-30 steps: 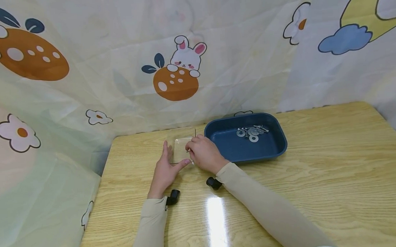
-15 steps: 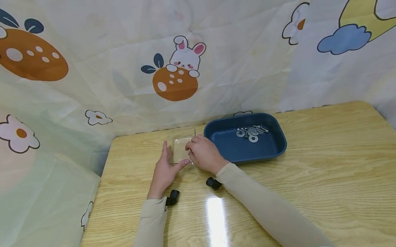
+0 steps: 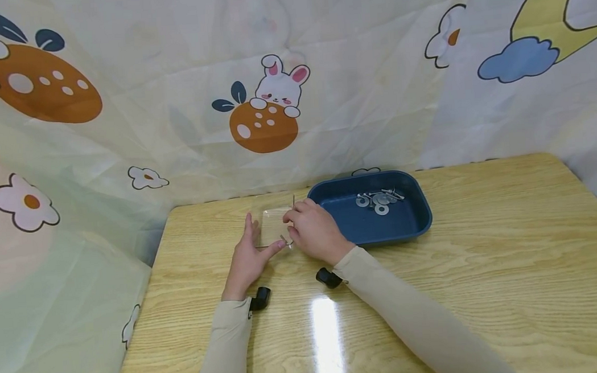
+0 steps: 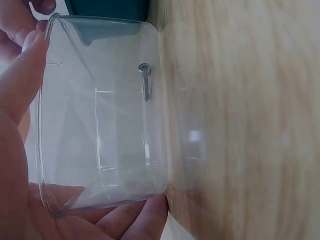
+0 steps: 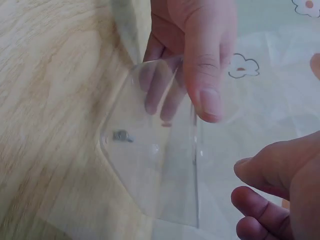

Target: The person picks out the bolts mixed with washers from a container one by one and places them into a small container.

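A clear plastic box (image 3: 272, 227) stands at the table's far left, next to the blue tray. My left hand (image 3: 247, 265) grips it, thumb on the near rim and fingers along the left side. Inside the box lies a small metal screw (image 4: 145, 81), by the bottom in the left wrist view. My right hand (image 3: 318, 231) hovers at the box's right edge, its fingers loosely bent. In the right wrist view its thumb and fingers stand apart with nothing between them.
The blue tray (image 3: 349, 226), right of the box, holds several screws and flat washers (image 3: 381, 209). Black wrist cameras (image 3: 261, 298) sit on both forearms. A patterned cloth (image 3: 182, 131) hangs behind the wooden table (image 3: 487, 243).
My right hand has let go of the screw, which now lies in the box, and has drawn slightly right. The left hand has stayed in place on the box.
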{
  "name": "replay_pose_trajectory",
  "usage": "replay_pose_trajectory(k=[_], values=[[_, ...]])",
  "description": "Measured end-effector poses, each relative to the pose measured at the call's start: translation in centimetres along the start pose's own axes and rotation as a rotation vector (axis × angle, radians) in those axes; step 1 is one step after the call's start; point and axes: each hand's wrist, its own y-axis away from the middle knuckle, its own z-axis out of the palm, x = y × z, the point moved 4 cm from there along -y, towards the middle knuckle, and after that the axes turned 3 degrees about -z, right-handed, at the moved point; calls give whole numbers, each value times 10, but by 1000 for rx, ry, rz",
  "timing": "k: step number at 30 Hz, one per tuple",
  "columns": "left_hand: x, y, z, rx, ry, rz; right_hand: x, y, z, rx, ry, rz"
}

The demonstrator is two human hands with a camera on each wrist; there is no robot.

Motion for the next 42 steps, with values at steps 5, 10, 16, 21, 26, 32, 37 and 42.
replay_pose_trajectory(k=[5, 10, 16, 21, 26, 32, 37, 42], values=[[0, -1, 0, 1, -2, 4, 5, 4, -9, 6, 4, 34], [1, 0, -2, 2, -1, 4, 14, 9, -18, 38, 5, 73], [1, 0, -3, 3, -5, 6, 27, 17, -27, 89, 16, 104], [1, 1, -4, 5, -6, 7, 39, 24, -32, 106, 25, 142], [1, 1, -4, -2, 4, 12, 50, 31, -38, 116, 32, 189], [2, 1, -3, -7, 8, 13, 59, 38, -44, 127, 40, 210], [1, 1, -2, -13, 25, 10, 68, 43, -45, 119, 39, 232], [1, 3, -1, -11, 19, 7, 78, 50, -46, 105, 43, 276]])
